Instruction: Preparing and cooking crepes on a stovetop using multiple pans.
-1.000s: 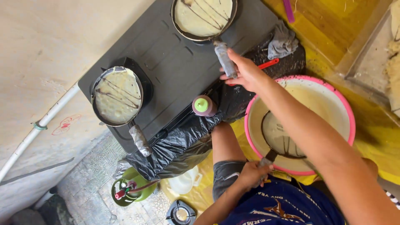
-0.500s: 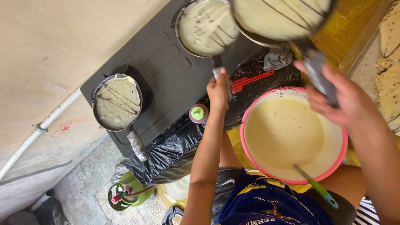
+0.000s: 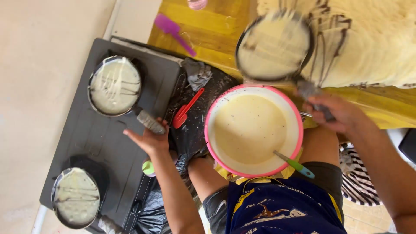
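Yellow wooden surface [image 3: 208, 26] runs beyond a dark cooktop [image 3: 104, 143], and your work is spread over both. Your right hand [image 3: 336, 113] is closed around the handle of a raised pan [image 3: 274, 44], whose thin pale layer looks spread and set; just below it sits the pink-rimmed batter bowl [image 3: 253, 130], full, with a green-handled ladle [image 3: 294, 164] resting in it. Your left hand [image 3: 149, 138] is spread wide, empty, its fingers just short of the handle of the far stove pan [image 3: 115, 85]. That pan and the near stove pan [image 3: 76, 197] each carry a pale layer streaked with dark lines. Judging by the full bowl, plenty of batter is left. Beyond your right hand, a pale streaked sheet [image 3: 364, 43] is cut off by the frame; the raised pan is blurred.
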